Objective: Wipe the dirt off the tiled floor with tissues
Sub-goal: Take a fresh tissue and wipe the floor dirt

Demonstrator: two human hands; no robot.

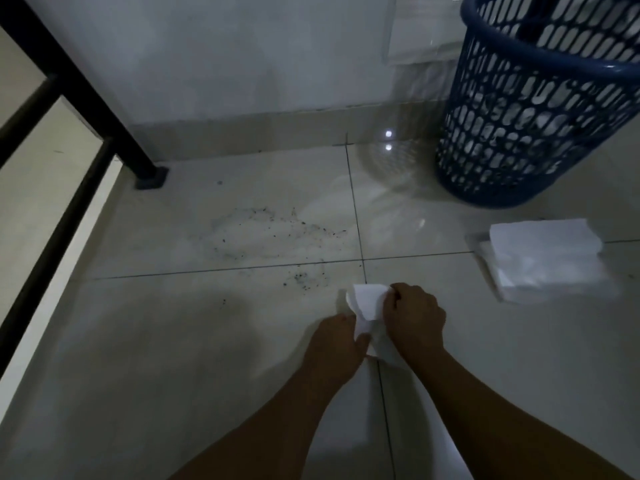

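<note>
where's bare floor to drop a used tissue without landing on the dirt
Bare tile at near left, between the dirt and the black frame. More at near right, below the tissue stack, right of the right hand. A narrower patch lies between the dirt and the blue basket. Crowded: just beyond the held tissue, where dirt is scattered.

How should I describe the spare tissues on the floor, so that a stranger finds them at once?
Find the blue plastic lattice basket at the far right. On the pale tiled floor just in front of it lies a stack of white folded tissues. Unlike the crumpled white tissue gripped by the left hand and right hand, it is flat and untouched.
</note>
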